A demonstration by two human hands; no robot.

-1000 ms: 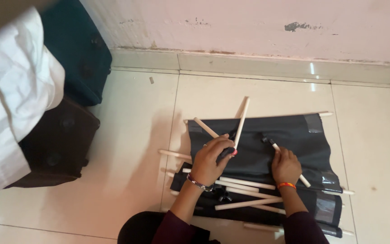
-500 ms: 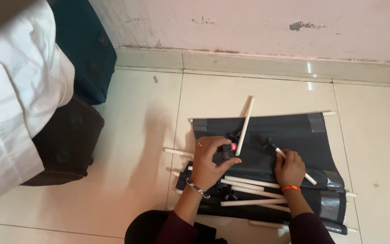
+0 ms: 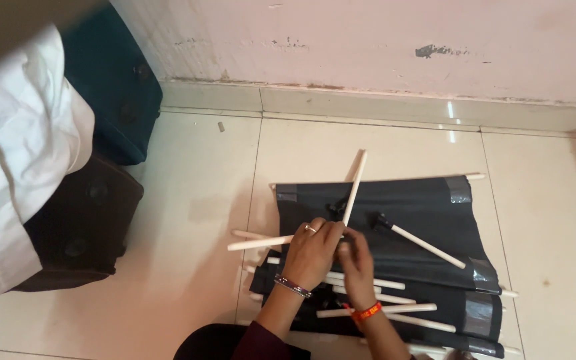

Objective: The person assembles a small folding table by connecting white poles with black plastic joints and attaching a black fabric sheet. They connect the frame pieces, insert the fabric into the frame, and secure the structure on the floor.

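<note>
While both hands meet at the middle of the floor, a white rod (image 3: 354,188) stands out as the thing they work on. It slants from a point near the wall down to the hands, its lower end hidden among the fingers. The left hand (image 3: 316,252) is curled around that lower end, knuckles upward, a ring on one finger and a beaded bracelet on the wrist. The right hand (image 3: 356,265) sits just beside it, touching it, fingers bent toward the same spot; whether it grips the rod or only steadies it cannot be told. An orange band circles the right wrist.

Under the hands lies a dark fabric panel (image 3: 421,213), spread flat on the tiles, with grey tape patches at its corners. A second white rod (image 3: 425,245) with a black connector on its upper end rests on the fabric to the right of the hands, apart from them. Another rod (image 3: 258,243) pokes out to the left from beneath the left hand. Several more white rods (image 3: 375,310) lie crossed in a loose pile below the hands, on further folded dark fabric.

All of this rests on a glossy cream tiled floor (image 3: 195,200), close to a pale scuffed wall (image 3: 368,47). At the left stand a teal case (image 3: 111,80) and a dark brown case (image 3: 81,227), with white cloth (image 3: 15,167) hanging over them.
</note>
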